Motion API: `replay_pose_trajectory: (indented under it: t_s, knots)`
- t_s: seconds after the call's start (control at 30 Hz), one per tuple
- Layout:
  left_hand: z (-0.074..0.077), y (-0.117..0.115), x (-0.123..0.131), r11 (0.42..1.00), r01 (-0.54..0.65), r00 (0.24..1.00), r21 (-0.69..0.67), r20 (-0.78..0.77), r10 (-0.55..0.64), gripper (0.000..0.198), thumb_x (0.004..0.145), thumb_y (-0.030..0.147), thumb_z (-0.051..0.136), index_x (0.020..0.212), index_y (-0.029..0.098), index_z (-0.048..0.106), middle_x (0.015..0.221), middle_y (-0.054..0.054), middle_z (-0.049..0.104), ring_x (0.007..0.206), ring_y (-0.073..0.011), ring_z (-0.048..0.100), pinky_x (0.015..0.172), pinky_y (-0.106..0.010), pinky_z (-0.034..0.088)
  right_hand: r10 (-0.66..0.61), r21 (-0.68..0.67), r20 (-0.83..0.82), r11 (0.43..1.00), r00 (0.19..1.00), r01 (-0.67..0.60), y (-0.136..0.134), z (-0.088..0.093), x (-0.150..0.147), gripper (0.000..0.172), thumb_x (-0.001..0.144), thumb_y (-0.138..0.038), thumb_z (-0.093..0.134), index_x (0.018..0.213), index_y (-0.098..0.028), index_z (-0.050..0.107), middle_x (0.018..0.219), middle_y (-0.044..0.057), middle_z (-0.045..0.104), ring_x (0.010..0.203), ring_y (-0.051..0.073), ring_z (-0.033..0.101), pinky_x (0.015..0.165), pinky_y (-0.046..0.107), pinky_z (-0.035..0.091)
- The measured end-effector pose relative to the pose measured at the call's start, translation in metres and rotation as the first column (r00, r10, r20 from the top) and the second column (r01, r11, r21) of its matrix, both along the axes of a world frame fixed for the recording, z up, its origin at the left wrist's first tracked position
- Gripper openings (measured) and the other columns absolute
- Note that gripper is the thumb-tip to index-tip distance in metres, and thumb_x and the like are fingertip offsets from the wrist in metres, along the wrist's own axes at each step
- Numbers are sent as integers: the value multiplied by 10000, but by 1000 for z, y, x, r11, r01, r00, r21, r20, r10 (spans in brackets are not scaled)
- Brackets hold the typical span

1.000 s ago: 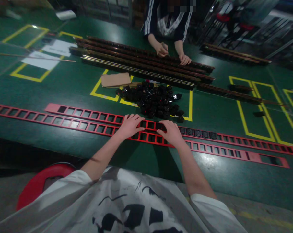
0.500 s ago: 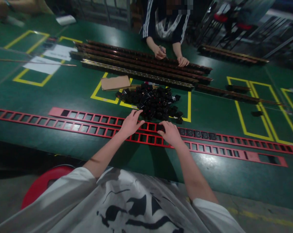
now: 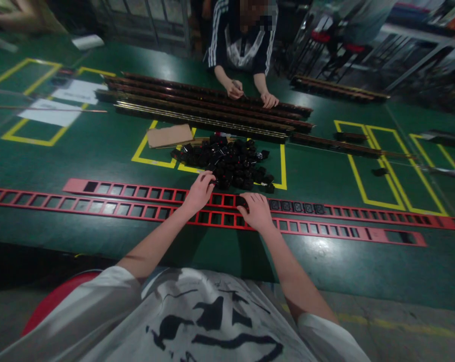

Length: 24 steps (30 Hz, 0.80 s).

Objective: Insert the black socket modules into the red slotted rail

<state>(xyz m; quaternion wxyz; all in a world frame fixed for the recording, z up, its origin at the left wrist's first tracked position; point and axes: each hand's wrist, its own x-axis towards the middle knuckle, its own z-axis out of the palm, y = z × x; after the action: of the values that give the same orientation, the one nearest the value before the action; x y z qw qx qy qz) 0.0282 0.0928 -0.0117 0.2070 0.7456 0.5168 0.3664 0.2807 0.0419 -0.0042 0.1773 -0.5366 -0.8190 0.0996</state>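
Two long red slotted strips (image 3: 122,208) lie side by side across the green table. Several black power sockets (image 3: 297,206) sit in a row in the far strip, to the right of my right hand (image 3: 256,210). That hand is curled over the far strip, its thumb and fingers around another black socket (image 3: 242,201), mostly covered. Beyond the strips is a heap of loose black sockets (image 3: 235,161). My left hand (image 3: 198,193) reaches over the strips to the heap's near edge, thumb and fingers drawn together around a dark socket there, largely hidden by the fingers.
Long dark rails with metal edges (image 3: 205,113) lie behind the heap. Across the table, a person's hands (image 3: 235,89) work over them with a pen-like tool. Brown cardboard (image 3: 170,136), white papers (image 3: 52,111) and yellow tape outlines (image 3: 284,166) are on the table.
My left thumb and fingers have closed together at the heap's edge. My right hand stays over the same place on the far strip. The whole view has shifted slightly.
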Motion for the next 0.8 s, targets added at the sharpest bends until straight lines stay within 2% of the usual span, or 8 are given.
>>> replay_pose_trajectory:
  t_s: [0.1,0.2,0.33,0.47,0.57,0.67,0.8]
  knots:
    - [2,-9,5,997,-23,995,-76,98,30,158,921,115,559,1053,201,558,1127,-81,648,1049,-206,643,949,-376,532,5,11,7,1000,1000,-5,0,0,-1,346,947,-332,621,1265,-195,637,1242,113,709,1156,311,604,1055,491,396]
    - [6,-22,13,986,-17,988,-166,152,42,130,926,196,593,1051,205,561,968,-27,650,859,-176,633,827,-336,539,20,65,-15,998,1000,-19,-1,0,-1,390,952,-335,610,1314,-191,613,1281,124,695,1198,309,597,1115,521,360]
    - [9,-38,21,988,93,980,-120,184,-70,179,985,269,535,1140,209,600,1098,-55,653,1027,-198,633,950,-364,522,42,154,-63,988,997,-32,-5,0,-4,403,963,-297,596,1354,-199,592,1299,123,695,1222,289,605,1160,535,331]
    - [10,-41,27,963,232,963,-136,169,-208,253,1011,280,488,1216,215,621,1175,-81,638,1135,-215,620,1037,-390,496,159,200,-78,970,984,-141,-7,-1,-13,386,974,-244,571,1357,-206,607,1301,128,701,1188,279,623,1115,523,389]
    - [10,-36,31,942,262,958,-208,171,-229,278,965,276,567,1236,220,591,1168,-70,669,1091,-218,649,988,-383,514,213,159,-88,967,973,-197,-7,-3,-19,450,967,-189,544,1414,-227,581,1351,128,672,1191,279,617,1055,497,446]
    - [11,-30,31,922,267,961,-280,141,-236,250,947,321,603,1176,227,570,1050,-33,704,957,-210,680,900,-374,521,199,91,-102,977,975,-190,-5,-4,-21,484,968,-174,532,1445,-248,557,1370,124,653,1214,283,603,1027,486,473]
    - [12,-22,29,922,278,960,-271,48,-275,203,971,384,563,1101,229,570,963,-7,696,889,-207,661,918,-400,485,184,23,-137,983,973,-183,-2,-4,-21,436,951,-214,608,1386,-236,599,1312,137,669,1180,296,610,988,484,501]
